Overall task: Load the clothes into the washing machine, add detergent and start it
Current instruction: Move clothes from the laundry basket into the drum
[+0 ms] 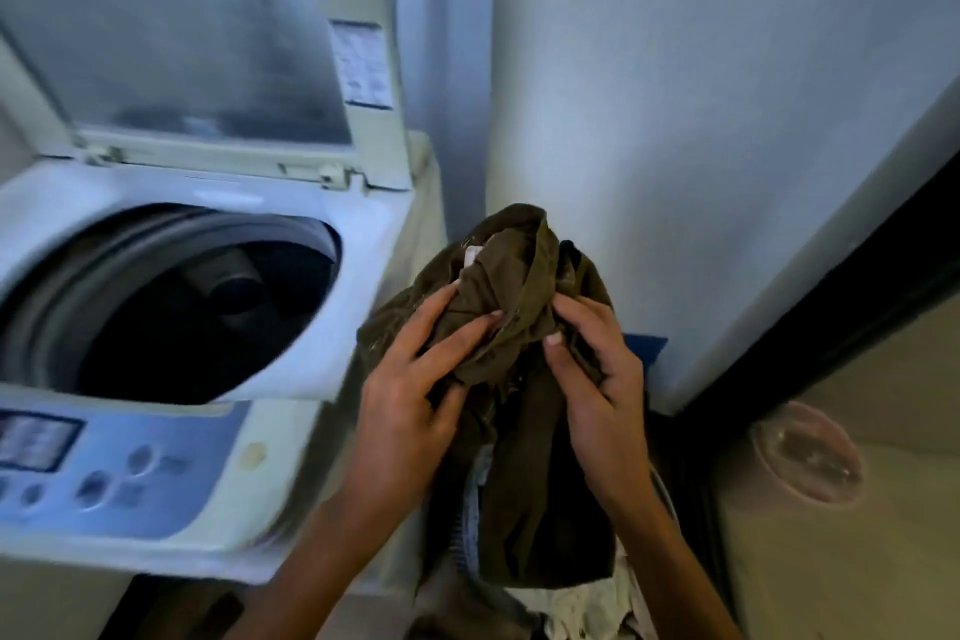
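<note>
1. Holding a bunched olive-brown garment (524, 276) just right of the washing machine (363, 307), both hands grip it.
2. Left hand (410, 395): fingers slightly spread along the cloth, thumb tucked under a fold.
3. Right hand (602, 390): fingers curled into the fabric, thumb pressing on top.
4. The machine's lid (182, 47) stands raised; dark clothes (234, 301) lie inside its drum.

Both bare forearms angle in from the bottom edge, converging toward the middle. The left hand (410, 395) lies palm-down, fingers long and spread over the garment (522, 270), thumb tucked in against the cloth. The right hand (605, 379) sits just beside it, fingers curled into the fabric, thumb on top, nail showing. The two hands are close but apart.
</note>
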`<control>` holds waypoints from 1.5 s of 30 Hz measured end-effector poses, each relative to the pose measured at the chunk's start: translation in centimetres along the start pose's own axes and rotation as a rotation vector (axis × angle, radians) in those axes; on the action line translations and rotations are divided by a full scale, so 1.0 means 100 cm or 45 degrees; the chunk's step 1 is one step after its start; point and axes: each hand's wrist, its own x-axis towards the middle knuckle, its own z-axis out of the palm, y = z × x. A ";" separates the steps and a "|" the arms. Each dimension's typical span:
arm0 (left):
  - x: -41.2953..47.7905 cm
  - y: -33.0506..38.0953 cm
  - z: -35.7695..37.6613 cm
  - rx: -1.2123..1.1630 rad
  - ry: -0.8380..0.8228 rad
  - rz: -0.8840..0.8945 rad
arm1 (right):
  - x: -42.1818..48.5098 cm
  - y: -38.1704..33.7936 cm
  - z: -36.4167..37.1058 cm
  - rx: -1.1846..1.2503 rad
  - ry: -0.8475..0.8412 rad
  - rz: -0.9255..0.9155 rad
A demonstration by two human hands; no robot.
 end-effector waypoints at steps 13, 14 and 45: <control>0.065 -0.010 -0.202 0.074 0.585 0.185 | 0.075 -0.152 0.189 0.284 -0.174 -0.545; 0.068 -0.018 -0.215 0.080 0.600 0.181 | 0.079 -0.155 0.206 0.308 -0.171 -0.551; 0.085 -0.354 -0.191 0.245 -0.736 -0.628 | 0.139 0.131 0.385 -0.502 -0.292 0.508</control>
